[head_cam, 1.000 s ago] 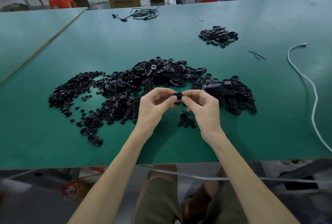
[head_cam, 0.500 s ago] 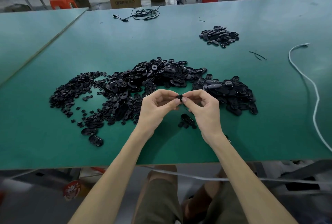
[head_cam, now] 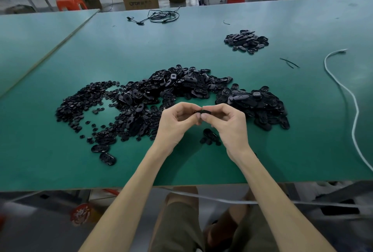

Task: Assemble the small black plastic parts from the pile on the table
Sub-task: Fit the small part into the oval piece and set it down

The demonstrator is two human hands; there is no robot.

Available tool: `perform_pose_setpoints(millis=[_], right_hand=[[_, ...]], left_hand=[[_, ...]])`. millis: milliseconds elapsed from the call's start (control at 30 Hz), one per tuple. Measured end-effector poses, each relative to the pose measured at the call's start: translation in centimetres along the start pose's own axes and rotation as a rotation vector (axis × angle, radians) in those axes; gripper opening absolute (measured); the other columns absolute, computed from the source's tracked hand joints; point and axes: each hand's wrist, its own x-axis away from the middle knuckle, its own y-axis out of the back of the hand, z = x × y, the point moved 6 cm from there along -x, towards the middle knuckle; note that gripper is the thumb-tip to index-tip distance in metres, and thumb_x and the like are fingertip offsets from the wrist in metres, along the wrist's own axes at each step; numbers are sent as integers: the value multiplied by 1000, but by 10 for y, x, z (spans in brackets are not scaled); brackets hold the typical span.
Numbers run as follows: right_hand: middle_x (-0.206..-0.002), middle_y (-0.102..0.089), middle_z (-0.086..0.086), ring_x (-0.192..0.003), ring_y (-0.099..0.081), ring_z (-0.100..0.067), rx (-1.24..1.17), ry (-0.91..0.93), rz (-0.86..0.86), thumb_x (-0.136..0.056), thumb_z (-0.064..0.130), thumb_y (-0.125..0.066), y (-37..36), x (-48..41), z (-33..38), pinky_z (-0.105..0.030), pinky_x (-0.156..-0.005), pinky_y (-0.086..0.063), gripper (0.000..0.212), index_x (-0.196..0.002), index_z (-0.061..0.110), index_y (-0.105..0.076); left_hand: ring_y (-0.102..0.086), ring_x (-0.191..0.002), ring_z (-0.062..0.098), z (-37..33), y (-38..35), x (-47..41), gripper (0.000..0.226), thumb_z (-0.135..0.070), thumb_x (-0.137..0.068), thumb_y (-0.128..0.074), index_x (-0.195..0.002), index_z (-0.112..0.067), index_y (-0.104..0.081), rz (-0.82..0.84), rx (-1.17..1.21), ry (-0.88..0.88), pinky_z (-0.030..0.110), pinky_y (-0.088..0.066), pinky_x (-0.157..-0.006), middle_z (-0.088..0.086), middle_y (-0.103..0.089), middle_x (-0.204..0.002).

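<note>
One wide green-topped table (head_cam: 201, 54) carries the sprawling pile of small black plastic parts (head_cam: 177, 92) at mid-frame. Just below it the left hand (head_cam: 174, 124) and right hand (head_cam: 231, 125) meet; uneven pressing could skew the fit and flick the small black oval piece (head_cam: 203, 112) into that pile. Both hover above the table, fingertips curled, pinching the piece between them.

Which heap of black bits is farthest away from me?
The small heap, alone at the back right; the big heap spreads across the middle, much nearer.
</note>
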Motion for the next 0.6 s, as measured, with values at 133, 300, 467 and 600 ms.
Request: perform_pose_setpoints(millis=[133,300,467,600], right_hand=[[-95,-81,-1,-87,-77,-14,-25,-20,20,-86,3,-82,-1,0,0,-20,-75,-57,20,-103,14,-82],[-96,-81,-4,-89,-77,-22,-14,-29,20,-90,4,-78,-2,0,0,-25,-77,-60,17,-103,14,-82],[-93,-81,-1,-88,-77,-20,16,-40,31,-89,4,-80,-4,0,-1,-28,-81,-61,16,-101,14,-82],[-90,-81,0,-85,-77,-21,45,-38,36,-87,4,-81,-5,1,-1,-29,-79,-62,17,-98,18,-83]], left_hand=[[-76,-82,22,0,0,1,13,-4,-91,-77,-104,-5,-74,-11,-15,7,28,-60,-80,10,-79,-95],[-76,-81,19,-1,-1,1,13,0,-91,-76,-102,-7,-74,-25,-35,5,26,-60,-80,8,-79,-91],[-74,-87,27,0,-2,0,18,5,-90,-73,-96,-12,-71,-69,-144,1,33,-61,-84,7,-77,-94],[-72,-87,26,1,-3,-1,17,4,-87,-73,-93,-12,-69,-96,-223,2,29,-59,-80,6,-75,-92]])
